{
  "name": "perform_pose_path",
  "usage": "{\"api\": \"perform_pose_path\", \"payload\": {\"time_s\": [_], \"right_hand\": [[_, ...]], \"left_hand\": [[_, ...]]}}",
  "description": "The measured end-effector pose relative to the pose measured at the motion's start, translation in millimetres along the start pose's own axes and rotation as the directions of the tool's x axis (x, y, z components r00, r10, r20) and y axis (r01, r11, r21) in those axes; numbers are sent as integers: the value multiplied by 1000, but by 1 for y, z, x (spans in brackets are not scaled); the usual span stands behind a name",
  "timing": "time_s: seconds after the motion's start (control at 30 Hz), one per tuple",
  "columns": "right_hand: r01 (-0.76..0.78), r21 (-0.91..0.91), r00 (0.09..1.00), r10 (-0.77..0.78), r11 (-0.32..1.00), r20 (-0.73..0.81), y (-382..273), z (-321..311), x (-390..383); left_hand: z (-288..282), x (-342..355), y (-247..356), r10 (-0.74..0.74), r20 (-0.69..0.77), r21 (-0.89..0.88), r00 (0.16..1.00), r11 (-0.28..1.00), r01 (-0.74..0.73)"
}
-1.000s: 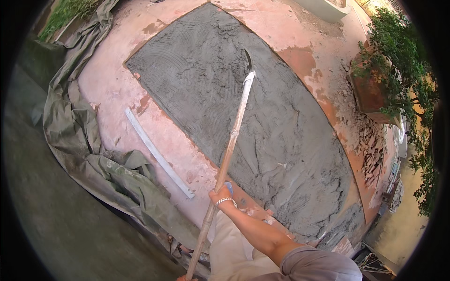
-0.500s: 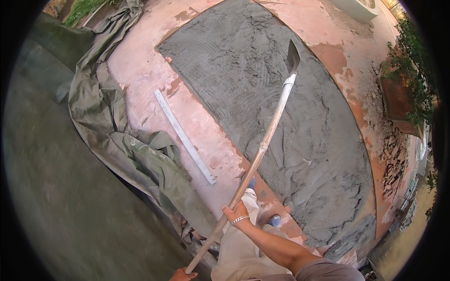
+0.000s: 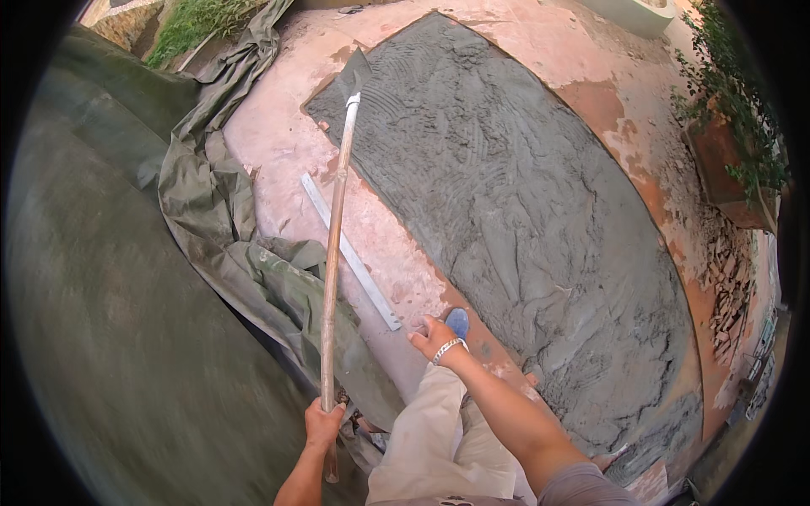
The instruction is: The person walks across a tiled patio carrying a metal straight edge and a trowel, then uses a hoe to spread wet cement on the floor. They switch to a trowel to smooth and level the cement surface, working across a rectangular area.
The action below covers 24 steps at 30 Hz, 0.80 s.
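My left hand (image 3: 325,420) grips a long wooden handle (image 3: 332,278) near its lower end. The handle slants up to a white collar and a dark metal blade (image 3: 357,71) at the upper-left corner of a slab of wet, ridged grey concrete (image 3: 548,236). My right hand (image 3: 432,339), with a bracelet at the wrist, is off the handle, fingers loosely bent and apart. A long pale straightedge (image 3: 363,274) lies on the pinkish ground beside the concrete, partly behind the handle. My shoe (image 3: 457,325) stands at the concrete's near edge.
A crumpled green tarpaulin (image 3: 126,278) covers the left side. At the right are a terracotta planter (image 3: 717,164) with a leafy plant and a pile of broken pieces (image 3: 726,295). A pale curved basin (image 3: 633,13) stands at the top, and grass (image 3: 190,25) grows at top left.
The blade has swung left from the middle of the concrete to its upper-left corner. My right hand has let go of the handle, and my left hand has risen with it.
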State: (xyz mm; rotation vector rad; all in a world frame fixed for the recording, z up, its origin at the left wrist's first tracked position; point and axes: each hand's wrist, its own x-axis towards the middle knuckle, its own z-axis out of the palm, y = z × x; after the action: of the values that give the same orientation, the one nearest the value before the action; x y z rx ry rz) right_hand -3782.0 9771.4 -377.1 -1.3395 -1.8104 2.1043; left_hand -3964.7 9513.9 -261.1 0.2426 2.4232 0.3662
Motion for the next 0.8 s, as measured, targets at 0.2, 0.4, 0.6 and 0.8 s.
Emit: {"api": "perform_pose_path", "payload": {"time_s": [0.2, 0.4, 0.6, 0.8], "right_hand": [[-462, -89, 797, 369, 882, -478, 253, -110, -195], [-831, 244, 277, 752, 500, -598, 410, -148, -430], [-791, 506, 163, 915, 344, -368, 401, -47, -511], [-872, 461, 162, 986, 163, -41, 383, 87, -468]], "left_hand": [[8, 1, -59, 35, -141, 119, 989, 993, -18], [44, 30, -82, 26, -302, 197, 953, 980, 36], [117, 85, -117, -162, -126, -274, 979, 954, 123], [203, 151, -151, -248, -62, -333, 967, 918, 215]]}}
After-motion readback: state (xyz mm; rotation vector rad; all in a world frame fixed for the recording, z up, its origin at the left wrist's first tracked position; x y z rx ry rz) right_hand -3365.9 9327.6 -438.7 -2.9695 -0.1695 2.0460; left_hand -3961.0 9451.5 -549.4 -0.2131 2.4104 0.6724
